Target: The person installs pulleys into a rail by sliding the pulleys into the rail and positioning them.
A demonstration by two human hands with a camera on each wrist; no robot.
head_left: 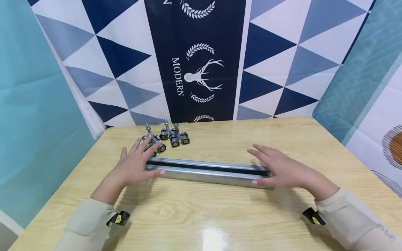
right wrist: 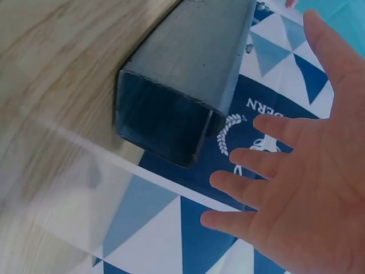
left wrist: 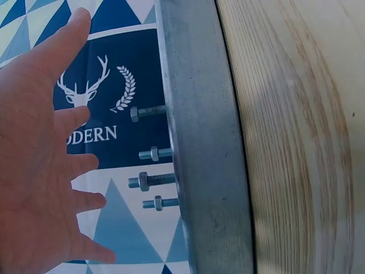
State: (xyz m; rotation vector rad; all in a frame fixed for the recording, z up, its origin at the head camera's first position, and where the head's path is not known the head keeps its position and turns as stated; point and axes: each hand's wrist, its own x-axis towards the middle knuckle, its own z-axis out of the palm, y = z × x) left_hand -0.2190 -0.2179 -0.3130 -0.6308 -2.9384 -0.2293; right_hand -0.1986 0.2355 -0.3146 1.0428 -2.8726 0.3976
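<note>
- your left hand point(head_left: 133, 167) is over the left end of the metal channel point(head_left: 207, 177), fingers spread and holding nothing; the left wrist view shows the palm apart from the metal.
- just beyond those fingers, the wheeled trolleys point(head_left: 177, 136) stand in a loose group, stems up. your fingers cover part of the group, so the head view makes a poor count; the left wrist view shows four threaded bolts point(left wrist: 151, 111) past the channel's edge.
- in the middle, the channel lies flat on the table point(head_left: 204, 212), nearer you than the trolleys, its long dark slot showing from above and running left to right between your hands.
- your right hand point(head_left: 282, 169) is at the right end, just beside the hollow opening, fingers apart and unclosed, with nothing in its grasp.
- the step in hand looks like a two-handed reach for the channel, with neither grip made yet; no trolley appears to be in the slot.
- the next move, as you seem placed for it, calls for closing thumb and fingers on both ends evenly, keeping your left fingertips clear of the nearest trolley so you don't tip it.
</note>
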